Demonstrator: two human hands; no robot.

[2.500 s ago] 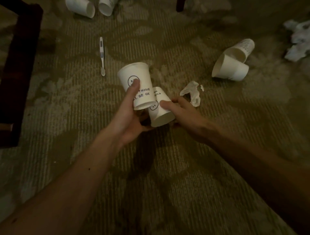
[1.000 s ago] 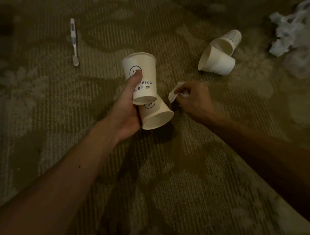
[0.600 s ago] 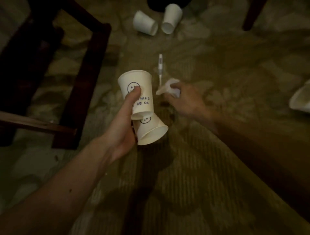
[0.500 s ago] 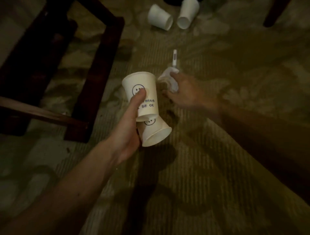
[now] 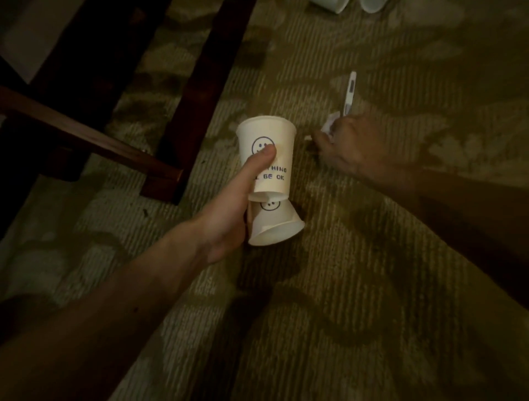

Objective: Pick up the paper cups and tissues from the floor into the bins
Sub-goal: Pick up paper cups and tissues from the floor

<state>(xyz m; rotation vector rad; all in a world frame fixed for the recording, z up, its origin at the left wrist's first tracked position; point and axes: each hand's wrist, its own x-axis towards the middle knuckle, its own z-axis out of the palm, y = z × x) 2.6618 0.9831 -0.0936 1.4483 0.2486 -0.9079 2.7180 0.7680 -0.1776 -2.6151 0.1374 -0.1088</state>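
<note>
My left hand (image 5: 229, 211) grips two white paper cups held bottom to bottom. The upper cup (image 5: 272, 137) carries a smiley face and printed words, with my thumb across it. The lower cup (image 5: 274, 226) points its mouth down and to the right. My right hand (image 5: 349, 146) holds a crumpled white tissue (image 5: 329, 126), most of it hidden behind the fingers, just above the carpet. Two more paper cups (image 5: 332, 3) lie at the top edge, cut off by the frame.
A white toothbrush (image 5: 349, 93) lies on the patterned carpet just beyond my right hand. Dark wooden furniture legs and a rail (image 5: 197, 86) stand at the left, close to the cups in my left hand.
My right hand let go of the second cup, took the tissue off the carpet and carried it towards the toothbrush. The view swung left, bringing the wooden furniture in.
</note>
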